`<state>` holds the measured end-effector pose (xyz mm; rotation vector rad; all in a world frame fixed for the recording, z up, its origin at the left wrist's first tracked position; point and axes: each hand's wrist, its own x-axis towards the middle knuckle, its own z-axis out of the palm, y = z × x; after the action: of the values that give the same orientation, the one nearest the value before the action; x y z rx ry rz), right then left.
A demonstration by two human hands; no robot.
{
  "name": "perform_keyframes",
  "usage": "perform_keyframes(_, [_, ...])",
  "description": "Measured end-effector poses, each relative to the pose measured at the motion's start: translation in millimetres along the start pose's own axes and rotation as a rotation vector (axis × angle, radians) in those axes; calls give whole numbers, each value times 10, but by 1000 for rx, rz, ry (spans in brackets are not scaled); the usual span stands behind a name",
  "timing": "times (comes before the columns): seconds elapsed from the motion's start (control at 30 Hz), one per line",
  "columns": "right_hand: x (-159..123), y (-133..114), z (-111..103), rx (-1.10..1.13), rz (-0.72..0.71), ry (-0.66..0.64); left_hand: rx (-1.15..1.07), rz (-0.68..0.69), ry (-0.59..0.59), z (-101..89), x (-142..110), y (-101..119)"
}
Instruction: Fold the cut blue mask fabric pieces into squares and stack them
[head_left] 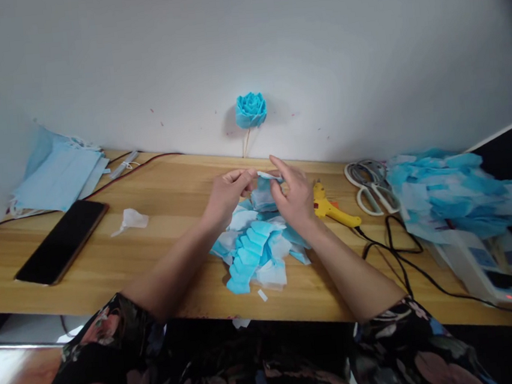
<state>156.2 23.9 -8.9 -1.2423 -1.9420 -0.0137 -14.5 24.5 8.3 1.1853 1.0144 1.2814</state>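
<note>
Floral sleeves (117, 350) lie nearest the camera, with the person's bare forearms reaching from them over the wooden surface (170, 194). Between the two hands, above the pile of scraps (248, 250), is the strip (264, 174), a pale edge of thin material.

The left hand (231, 191) has its thumb and forefinger pinched together at the strip's left end, its other fingers curled in. The right hand (296, 194) is more open: its forefinger is raised well away from the thumb, which sits by the strip. Whether its remaining fingers clamp the material cannot be told.

The strip looks nearly weightless, limp and rather slick, likely to crease under a hard pinch and perhaps to fray or tear if pulled. It is best taken lightly at both ends, close to the edge, so that the middle stays smooth.

Just beside the right hand lies the yellow glue gun (337, 211); its tip may be hot, so fingers and strip should stay off it. Beyond the hands, the blue flower (250, 110) stands on its stick by the wall.
</note>
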Motion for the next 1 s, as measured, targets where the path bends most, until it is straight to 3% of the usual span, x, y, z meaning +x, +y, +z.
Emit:
perform_keyframes(0.13, [13, -26, -18, 174, 108, 3, 19, 107, 89, -55, 55, 12])
perform_keyframes(0.27, [25, -77, -47, 291, 195, -17, 8, 170, 57, -69, 112, -27])
perform_keyframes(0.4, [30, -113, -70, 340, 223, -34, 57, 154, 1, -53, 112, -60])
perform_keyframes(0.77, [29, -16, -37, 593, 316, -30, 58, 144, 65, -90, 126, -45])
perform_keyframes(1.0, [47, -32, -54, 598, 322, -20, 53, 132, 55, -111, 109, -7])
